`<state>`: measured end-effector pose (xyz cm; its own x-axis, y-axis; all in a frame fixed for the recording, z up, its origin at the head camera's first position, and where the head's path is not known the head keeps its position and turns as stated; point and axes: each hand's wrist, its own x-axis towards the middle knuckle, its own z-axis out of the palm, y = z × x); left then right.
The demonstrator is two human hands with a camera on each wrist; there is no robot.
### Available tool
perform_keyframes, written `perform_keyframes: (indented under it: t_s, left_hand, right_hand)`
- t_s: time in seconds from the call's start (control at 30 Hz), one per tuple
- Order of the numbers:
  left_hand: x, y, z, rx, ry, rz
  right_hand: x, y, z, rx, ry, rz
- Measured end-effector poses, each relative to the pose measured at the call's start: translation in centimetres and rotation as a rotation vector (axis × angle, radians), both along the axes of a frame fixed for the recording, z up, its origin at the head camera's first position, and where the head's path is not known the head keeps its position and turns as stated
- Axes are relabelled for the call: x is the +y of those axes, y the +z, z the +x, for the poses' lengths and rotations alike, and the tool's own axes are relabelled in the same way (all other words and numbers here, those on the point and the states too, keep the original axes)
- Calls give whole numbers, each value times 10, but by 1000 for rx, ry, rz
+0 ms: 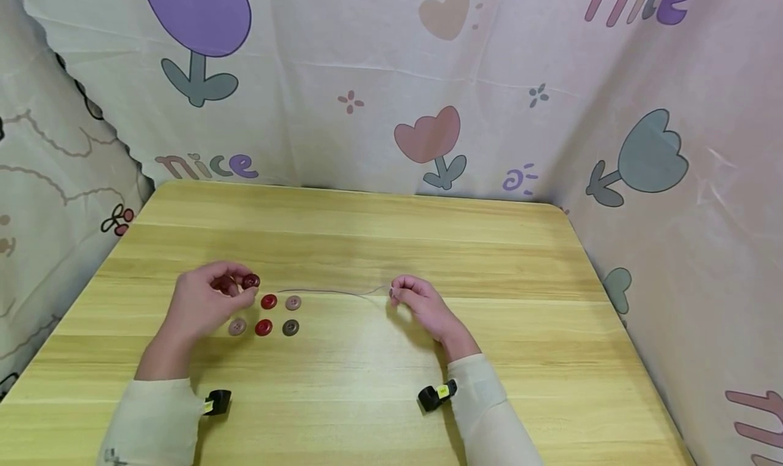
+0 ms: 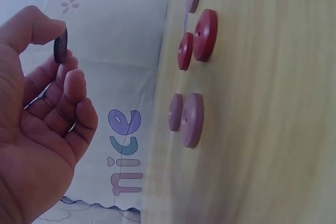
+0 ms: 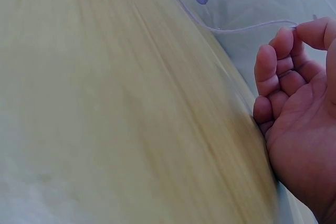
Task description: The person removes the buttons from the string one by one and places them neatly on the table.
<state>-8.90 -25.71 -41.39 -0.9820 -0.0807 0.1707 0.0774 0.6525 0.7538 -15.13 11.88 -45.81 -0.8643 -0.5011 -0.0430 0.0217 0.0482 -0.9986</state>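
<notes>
My left hand (image 1: 208, 296) pinches a dark red button (image 1: 251, 281) between thumb and forefinger, lifted above the table; in the left wrist view the button (image 2: 61, 46) looks nearly black and is turned edge-on. Just below that hand lie several buttons in rows: a red button (image 1: 268, 301), another red one (image 1: 264, 327), a pinkish button (image 1: 293, 303), another pinkish one (image 1: 237, 327) and a dark grey button (image 1: 290, 327). My right hand (image 1: 425, 306) holds one end of a thin thread (image 1: 324, 291) between thumb and fingertip. The thread's other end lies near the buttons.
The wooden table (image 1: 379, 411) has its far edge against a printed cloth (image 1: 342, 38), which also hangs along both sides. Each sleeved forearm carries a small black wrist camera (image 1: 436, 397).
</notes>
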Motion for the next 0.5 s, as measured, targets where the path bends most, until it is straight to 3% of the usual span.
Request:
perform_keyframes:
  t_s: [0.1, 0.27, 0.5]
  left_hand:
    - [1, -1, 3, -33, -19, 23]
    - [5, -6, 6, -87, -51, 65]
    - [10, -18, 11, -25, -85, 28]
  right_hand:
    - [1, -11, -5, -7, 2, -5]
    - [2, -16, -7, 6, -11, -1]
    - [2, -18, -6, 24, -17, -1]
